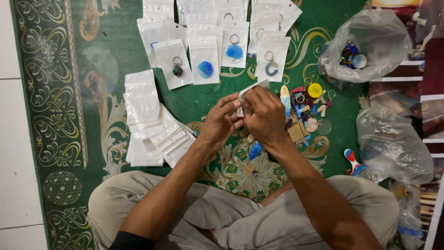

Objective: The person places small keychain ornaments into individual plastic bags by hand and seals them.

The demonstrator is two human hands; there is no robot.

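Note:
My left hand (221,121) and my right hand (264,115) meet above the green patterned carpet (92,55), both pinching one small clear zip pouch (249,89) whose white corner sticks up between the fingers. What is inside the pouch is hidden by my fingers. A loose pile of colourful keychains (306,111) lies just right of my right hand. A stack of empty zip pouches (148,122) lies to the left of my left hand. Filled pouches with keychains (206,58) are laid out in rows beyond my hands.
A clear plastic bag holding more keychains (365,44) sits at the upper right. Another crumpled plastic bag (393,146) lies at the right, with a red, white and blue keychain (352,159) beside it. White floor tiles (11,115) border the carpet on the left. My crossed legs (240,217) fill the bottom.

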